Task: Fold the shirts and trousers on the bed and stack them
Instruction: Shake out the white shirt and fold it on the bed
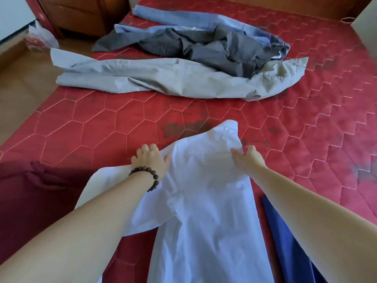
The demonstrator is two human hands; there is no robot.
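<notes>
Head view: nearest, a white shirt [204, 201] lies lengthwise on the red quilted bed [102, 123]. Left hand [150, 160], beaded bracelet [148, 174] at the wrist, curls its fingers over the shirt's left shoulder edge. Right hand [246, 158] pinches the right shoulder edge. A blue cloth [285, 242] lies behind the right fingers, a maroon cloth [30, 190] behind the left ones. Beyond the fingertips, well apart: grey trousers [163, 78], then a dark grey garment [204, 45] overlapping them, then light blue jeans [193, 19]. Nothing lies between fingers and pile.

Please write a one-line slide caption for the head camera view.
Both hands hold a white shirt on the red bed.
</notes>
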